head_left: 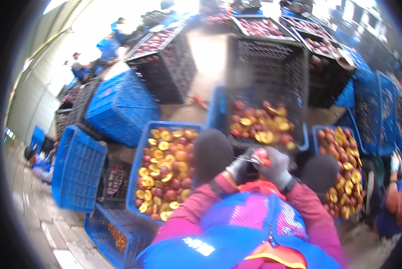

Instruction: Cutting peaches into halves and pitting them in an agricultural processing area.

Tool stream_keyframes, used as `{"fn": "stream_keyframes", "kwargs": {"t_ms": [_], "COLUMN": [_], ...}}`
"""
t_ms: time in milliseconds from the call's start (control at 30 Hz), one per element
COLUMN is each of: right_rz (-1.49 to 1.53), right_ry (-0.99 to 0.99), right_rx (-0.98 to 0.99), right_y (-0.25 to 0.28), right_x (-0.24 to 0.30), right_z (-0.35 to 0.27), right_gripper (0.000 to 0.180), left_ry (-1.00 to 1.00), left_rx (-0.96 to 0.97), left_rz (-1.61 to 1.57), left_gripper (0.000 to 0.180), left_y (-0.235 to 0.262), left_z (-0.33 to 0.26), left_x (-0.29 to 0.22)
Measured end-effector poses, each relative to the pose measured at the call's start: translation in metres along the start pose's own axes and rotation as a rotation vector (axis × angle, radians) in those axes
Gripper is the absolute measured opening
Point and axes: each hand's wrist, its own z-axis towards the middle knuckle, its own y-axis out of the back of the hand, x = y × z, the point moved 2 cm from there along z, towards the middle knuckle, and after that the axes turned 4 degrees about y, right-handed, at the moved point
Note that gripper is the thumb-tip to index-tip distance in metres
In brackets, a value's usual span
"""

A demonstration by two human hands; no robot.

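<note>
Both my hands are gloved and close together in front of my lap, at the near edge of a black crate (268,62) tipped toward me. My right hand (278,167), in a grey glove, is closed around a small tool with a bright red handle (261,156); a thin metal part seems to reach from it toward the left. My left hand (242,169), in a darker glove, is closed beside it; what its fingers hold is hidden and blurred. Just beyond lie plums (263,123), some whole, some cut open with yellow flesh.
A blue crate (130,179) of halved plums stands left of my knee, another (315,139) on the right. Black crates (176,67) full of plums stand ahead. Empty-looking blue crates (77,170) lean at the left. A co-worker's arm (396,193) shows at the right.
</note>
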Motion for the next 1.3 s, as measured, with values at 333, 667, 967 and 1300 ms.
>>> {"fn": "stream_keyframes", "kwargs": {"t_ms": [333,667,967,1300], "right_rz": [-0.066,0.015,-0.001,0.039], "right_ry": [0.127,-0.107,0.011,0.120], "right_rx": [0.136,0.099,0.075,0.118], "right_y": [0.020,-0.016,-0.042,-0.013], "right_x": [-0.030,-0.048,-0.015,0.001], "right_z": [0.003,0.007,0.011,0.013], "right_gripper": [0.047,0.042,0.043,0.042], "left_ry": [0.218,0.001,-0.793,-0.290], "left_rx": [0.141,0.046,0.071,0.362], "left_rz": [0.019,-0.049,0.671,0.535], "left_gripper": [0.039,0.027,0.034,0.030], "left_y": [0.001,0.000,0.078,0.032], "left_z": [0.022,0.045,0.070,0.001], "left_x": [0.005,-0.005,0.021,-0.001]}}
